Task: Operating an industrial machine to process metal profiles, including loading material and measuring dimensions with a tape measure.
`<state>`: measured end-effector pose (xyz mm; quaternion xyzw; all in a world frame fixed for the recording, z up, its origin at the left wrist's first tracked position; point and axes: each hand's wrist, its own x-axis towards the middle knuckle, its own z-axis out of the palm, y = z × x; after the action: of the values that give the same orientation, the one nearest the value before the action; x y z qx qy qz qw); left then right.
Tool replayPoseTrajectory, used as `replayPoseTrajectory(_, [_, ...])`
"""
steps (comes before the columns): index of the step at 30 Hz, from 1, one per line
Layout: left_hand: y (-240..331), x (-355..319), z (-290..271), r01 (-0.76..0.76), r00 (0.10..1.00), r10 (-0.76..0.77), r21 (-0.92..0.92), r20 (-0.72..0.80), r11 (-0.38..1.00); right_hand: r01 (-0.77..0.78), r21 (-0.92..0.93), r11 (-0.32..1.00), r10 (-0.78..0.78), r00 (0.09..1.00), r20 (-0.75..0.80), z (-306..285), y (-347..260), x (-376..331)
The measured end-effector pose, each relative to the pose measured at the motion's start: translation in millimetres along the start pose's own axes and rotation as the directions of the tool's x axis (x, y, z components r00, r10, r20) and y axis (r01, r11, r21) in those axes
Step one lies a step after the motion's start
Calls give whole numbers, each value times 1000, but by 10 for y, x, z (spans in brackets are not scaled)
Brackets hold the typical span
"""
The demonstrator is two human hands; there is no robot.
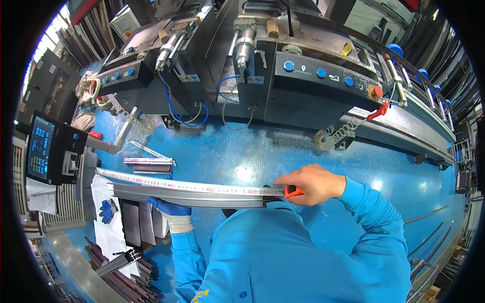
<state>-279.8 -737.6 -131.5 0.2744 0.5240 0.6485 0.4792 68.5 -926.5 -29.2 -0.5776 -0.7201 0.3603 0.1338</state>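
Holding a long silver aluminium profile (192, 196) flat over the blue worktable (242, 156), near its front edge, running left-right. Left hand (169, 208), in blue-and-white work glove, is under/behind the profile approx mid-length, fingers curled up around its lower edge, gripping it. Right hand (310, 184), bare, is at the profile's right end, fingers clenched on the red-and-black tape measure case (292, 191). Tape blade (177, 183) is pulled out leftward along the profile's top, reaching towards the table's left edge. Short profile offcuts (149, 162) lie just behind the tape, left part of table. Spare blue glove (106, 211) on papers (103, 235) at front-left corner. Control screen (43, 149) sits off the table's left edge. Grey machine w/ blue buttons (323, 76) along the back edge; coiled hose (336, 134) w/ red air gun (380, 110) hangs at back right.
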Motion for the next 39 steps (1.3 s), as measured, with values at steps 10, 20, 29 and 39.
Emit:
replayPoseTrajectory(10, [-349, 127, -491, 558, 813, -324, -488, 484, 671, -176, -89, 980, 135, 928, -348, -1152, 106, 395])
replayPoseTrajectory(20, [-88, -474, -139, 398, 890, -434, -708, 142, 584, -162, -37, 986, 121, 850, -512, -3148, 2645, 1203])
replayPoseTrajectory(29, [102, -876, -392, 265, 877, -459, -652, -144, 710, -283, 181, 942, 333, 863, -381, -3328, 3449, 2237])
replayPoseTrajectory(39, [9, -244, -531, 321, 893, -451, -703, 1, 635, -31, -461, 887, -225, 842, -490, -3151, 2164, 2240])
